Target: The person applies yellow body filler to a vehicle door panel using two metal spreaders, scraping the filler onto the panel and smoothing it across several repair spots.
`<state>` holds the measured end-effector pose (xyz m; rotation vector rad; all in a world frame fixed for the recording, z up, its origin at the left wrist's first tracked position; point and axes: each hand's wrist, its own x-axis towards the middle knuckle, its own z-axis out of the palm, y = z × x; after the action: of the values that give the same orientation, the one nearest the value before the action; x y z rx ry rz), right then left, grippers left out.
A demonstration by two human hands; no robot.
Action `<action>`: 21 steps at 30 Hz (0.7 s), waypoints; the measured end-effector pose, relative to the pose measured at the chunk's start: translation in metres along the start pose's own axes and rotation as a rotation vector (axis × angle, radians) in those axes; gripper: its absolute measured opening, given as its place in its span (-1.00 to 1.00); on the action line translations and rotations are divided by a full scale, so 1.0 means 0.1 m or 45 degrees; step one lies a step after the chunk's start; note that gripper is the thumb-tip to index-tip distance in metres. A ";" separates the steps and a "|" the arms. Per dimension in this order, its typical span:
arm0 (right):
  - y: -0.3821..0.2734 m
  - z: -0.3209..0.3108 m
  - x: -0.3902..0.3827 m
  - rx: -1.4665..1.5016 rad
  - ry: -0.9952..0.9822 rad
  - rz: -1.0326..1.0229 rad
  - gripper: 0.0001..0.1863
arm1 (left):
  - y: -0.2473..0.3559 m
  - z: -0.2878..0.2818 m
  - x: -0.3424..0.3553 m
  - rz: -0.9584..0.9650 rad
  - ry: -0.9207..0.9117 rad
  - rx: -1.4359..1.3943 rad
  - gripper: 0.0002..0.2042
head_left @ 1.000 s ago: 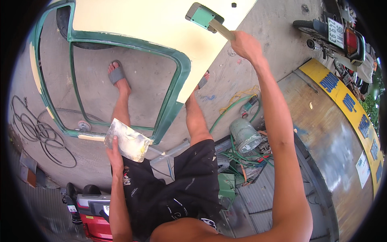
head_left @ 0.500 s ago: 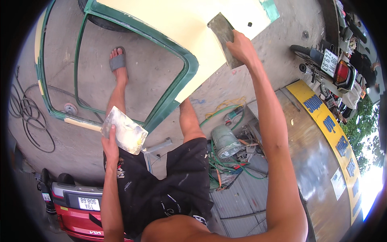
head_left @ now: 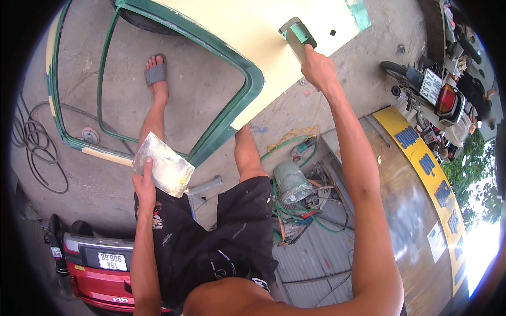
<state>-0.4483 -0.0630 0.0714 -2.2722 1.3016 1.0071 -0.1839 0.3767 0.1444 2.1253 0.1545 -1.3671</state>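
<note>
A cream vehicle door [head_left: 274, 16] with a green-edged window frame [head_left: 216, 137] spreads across the upper left, above my legs. My right hand [head_left: 317, 68] grips a flat metal spreader [head_left: 295, 44], held nearly edge-on over the dark-rimmed handle recess with its green patch [head_left: 300, 31]. Whether the blade touches the panel, I cannot tell. My left hand [head_left: 145, 179] holds a flat plate [head_left: 166, 163] smeared with whitish paste, thumb on top, by the frame's lower edge.
Below the door are a battered bucket [head_left: 292, 183], green hoses and an angle grinder [head_left: 303, 149]. A black hose [head_left: 39, 158] coils at left. A yellow-lettered board [head_left: 416, 168], parked motorbike [head_left: 437, 92] and partly visible person stand right; a red car [head_left: 100, 284] is at lower left.
Half a second ago the spreader lay broad-side across the panel, covering the recess; now it is turned edge-on, exposing the green patch. The view has shifted slightly since a second ago.
</note>
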 end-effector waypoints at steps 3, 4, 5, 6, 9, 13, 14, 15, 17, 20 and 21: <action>0.17 0.15 -0.10 -0.040 0.000 -0.028 -0.83 | -0.04 -0.01 0.01 -0.002 0.046 0.008 -0.52; 0.22 0.18 -0.13 -0.048 0.002 -0.032 -0.82 | -0.04 -0.02 0.02 -0.021 0.025 0.018 -0.52; 0.29 0.23 -0.16 -0.049 0.000 -0.028 -0.82 | -0.03 -0.02 0.02 -0.040 0.004 0.028 -0.51; 0.32 0.27 -0.19 -0.054 -0.002 -0.019 -0.82 | -0.02 -0.02 0.02 -0.040 0.003 0.032 -0.51; 0.38 0.32 -0.26 -0.067 0.000 0.016 -0.82 | 0.00 -0.01 0.01 -0.022 -0.019 0.038 -0.50; 0.38 0.35 -0.32 -0.105 0.000 0.078 -0.84 | 0.05 0.04 0.00 0.014 -0.017 0.058 -0.51; 0.38 0.36 -0.34 -0.097 0.008 0.089 -0.84 | 0.06 0.07 0.00 0.019 -0.012 0.067 -0.51; 0.37 0.39 -0.39 -0.136 0.077 0.042 -0.85 | 0.05 0.06 -0.01 0.027 -0.015 0.079 -0.51; 0.38 0.41 -0.51 -0.164 0.148 0.006 -0.87 | 0.03 0.05 -0.01 0.019 -0.006 0.078 -0.52; 0.40 0.40 -0.82 -0.072 0.400 0.001 -0.86 | 0.09 0.09 -0.04 -0.031 0.017 0.128 -0.51; 0.43 0.32 -1.01 0.073 0.409 0.114 -0.79 | 0.15 0.19 -0.04 -0.024 0.006 0.139 -0.51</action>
<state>-0.5315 -0.0054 0.1242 -2.4217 1.5476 0.6379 -0.1946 0.3556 0.1487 2.2218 0.1038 -1.4111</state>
